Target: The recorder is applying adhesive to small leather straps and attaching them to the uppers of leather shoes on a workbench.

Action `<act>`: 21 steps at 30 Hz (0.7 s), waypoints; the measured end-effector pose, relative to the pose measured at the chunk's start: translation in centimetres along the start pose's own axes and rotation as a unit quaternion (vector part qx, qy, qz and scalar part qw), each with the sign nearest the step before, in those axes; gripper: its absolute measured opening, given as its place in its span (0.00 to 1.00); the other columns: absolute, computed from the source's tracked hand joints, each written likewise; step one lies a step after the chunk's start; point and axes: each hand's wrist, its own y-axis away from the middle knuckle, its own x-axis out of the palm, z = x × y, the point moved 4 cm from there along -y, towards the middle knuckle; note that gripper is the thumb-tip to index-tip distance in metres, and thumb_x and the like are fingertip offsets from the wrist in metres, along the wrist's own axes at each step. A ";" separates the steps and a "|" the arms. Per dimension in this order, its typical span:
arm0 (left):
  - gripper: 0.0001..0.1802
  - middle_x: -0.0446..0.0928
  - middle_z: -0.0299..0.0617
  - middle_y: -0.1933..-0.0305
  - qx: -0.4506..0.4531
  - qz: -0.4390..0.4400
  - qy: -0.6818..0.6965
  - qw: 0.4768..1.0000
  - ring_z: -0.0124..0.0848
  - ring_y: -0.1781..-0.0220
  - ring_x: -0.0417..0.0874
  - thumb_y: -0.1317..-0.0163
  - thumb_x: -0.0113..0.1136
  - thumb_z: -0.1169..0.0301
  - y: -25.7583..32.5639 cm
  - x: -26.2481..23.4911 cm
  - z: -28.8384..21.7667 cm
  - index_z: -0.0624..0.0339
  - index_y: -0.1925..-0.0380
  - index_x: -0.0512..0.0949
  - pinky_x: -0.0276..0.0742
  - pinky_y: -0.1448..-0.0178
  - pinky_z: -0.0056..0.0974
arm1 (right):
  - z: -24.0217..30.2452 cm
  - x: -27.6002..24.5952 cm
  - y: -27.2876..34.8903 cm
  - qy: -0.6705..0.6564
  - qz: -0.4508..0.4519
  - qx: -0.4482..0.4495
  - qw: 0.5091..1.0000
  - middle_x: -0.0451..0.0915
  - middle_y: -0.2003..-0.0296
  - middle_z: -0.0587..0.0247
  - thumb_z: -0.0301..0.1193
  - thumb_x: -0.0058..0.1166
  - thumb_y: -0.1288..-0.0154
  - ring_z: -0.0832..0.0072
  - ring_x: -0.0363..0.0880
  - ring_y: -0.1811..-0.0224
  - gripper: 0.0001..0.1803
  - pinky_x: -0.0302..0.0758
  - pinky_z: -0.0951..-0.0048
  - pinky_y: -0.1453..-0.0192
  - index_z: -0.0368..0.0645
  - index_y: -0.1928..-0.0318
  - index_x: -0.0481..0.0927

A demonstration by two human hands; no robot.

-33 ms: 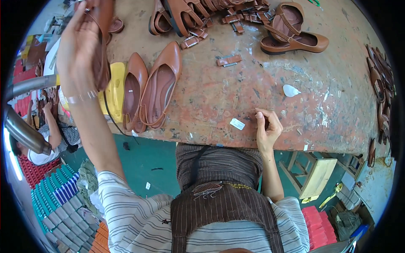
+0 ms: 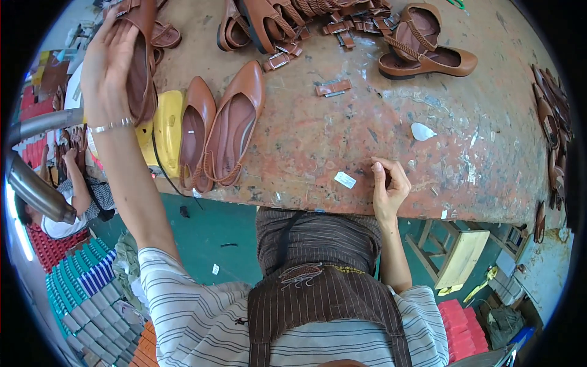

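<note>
At the far left of the table, my left hand [image 2: 111,68] lies with its fingers stretched out against a brown shoe [image 2: 140,76] with a bow. My right hand [image 2: 391,188] rests at the table's near edge, fingers curled and thumb against the forefinger; whatever may be between them is hidden. Beside it lies a small white label [image 2: 345,179]. Two brown pointed slingback shoes, a left one [image 2: 194,128] and a right one [image 2: 238,122], stand side by side, toes away from me. A loose brown bow piece [image 2: 334,88] lies farther back.
More brown slingbacks [image 2: 263,24] and several bow pieces [image 2: 346,38] are heaped at the back; two shoes [image 2: 437,61] lie stacked at back right. A yellow object [image 2: 166,131] and a metal tube [image 2: 46,125] stand at left. A white teardrop-shaped piece [image 2: 422,131] lies at right.
My left hand has shifted slightly left, and its fingers, blurred before, now show spread against the shoe. My right hand has stayed in place on the table.
</note>
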 end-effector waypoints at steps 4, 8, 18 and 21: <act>0.16 0.79 0.45 0.53 0.121 0.064 -0.381 0.915 0.33 0.49 0.78 0.35 0.57 0.72 2.6 -2.7 3.1 0.69 0.49 0.75 0.73 0.41 0.36 | -0.6 -2.2 0.1 0.014 -0.123 -0.012 0.992 0.77 0.71 0.63 0.20 0.55 0.37 0.80 0.73 0.70 0.04 0.69 0.81 0.66 0.34 0.62 0.82; 0.18 0.81 0.47 0.57 -0.054 0.301 -0.671 0.676 0.36 0.57 0.82 0.42 0.59 0.74 14.3 -5.9 12.0 0.66 0.51 0.77 0.76 0.51 0.35 | -1.4 -4.8 -1.3 0.026 -0.212 0.056 0.975 0.74 0.60 0.64 0.22 0.59 0.39 0.79 0.74 0.62 0.16 0.72 0.80 0.59 0.35 0.50 0.74; 0.31 0.77 0.62 0.64 -0.061 0.422 -0.600 0.677 0.55 0.63 0.81 0.51 0.53 0.81 26.7 -3.7 15.6 0.69 0.41 0.69 0.78 0.53 0.49 | -3.2 -5.1 -6.5 0.201 -0.106 0.025 0.974 0.79 0.62 0.63 0.26 0.65 0.43 0.76 0.74 0.62 0.18 0.73 0.72 0.56 0.36 0.52 0.77; 0.27 0.77 0.61 0.66 -0.179 0.440 -0.537 0.697 0.53 0.67 0.81 0.41 0.55 0.75 30.9 -2.8 18.7 0.74 0.41 0.66 0.78 0.58 0.49 | -3.3 -4.8 -6.0 0.022 -0.099 0.095 0.990 0.81 0.61 0.63 0.24 0.61 0.39 0.80 0.75 0.64 0.11 0.74 0.76 0.57 0.36 0.56 0.77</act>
